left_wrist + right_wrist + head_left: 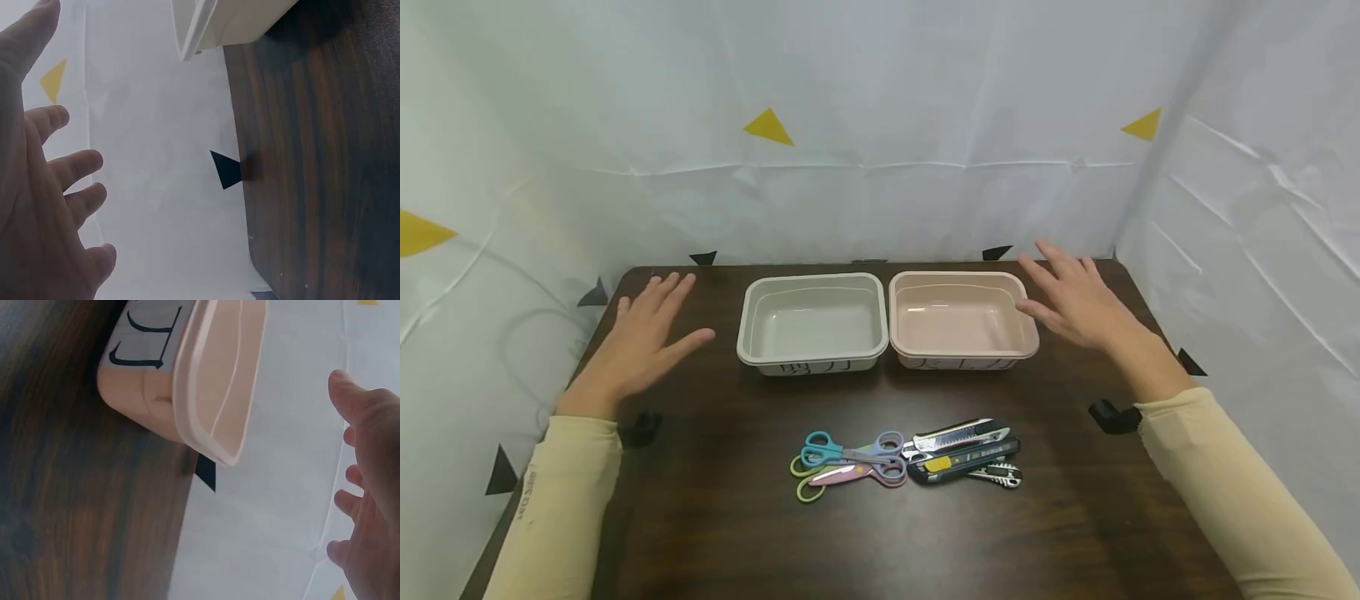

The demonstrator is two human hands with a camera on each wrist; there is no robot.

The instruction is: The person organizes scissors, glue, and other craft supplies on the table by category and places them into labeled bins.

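My left hand [643, 342] is raised over the table's left side with fingers spread, holding nothing. On the other side my right hand [1075, 300] is spread beside the pink bin [962, 362], its fingertips near the bin's right rim; whether they touch is unclear in the head view, but the right wrist view shows a gap. A pale grey-green bin [812, 368] stands left of the pink one. Both bins look empty and carry dark lettering in front. Nearer me lie overlapping scissors [850, 454] with blue, green, pink and purple handles. Several utility knives [962, 450] are piled against them.
The dark wooden table [722, 517] is bordered by white sheeting [880, 208] at the back and sides. Yellow triangles [770, 127] and black ones mark the sheet. Dark straps or mounts [1114, 417] show at both wrists.
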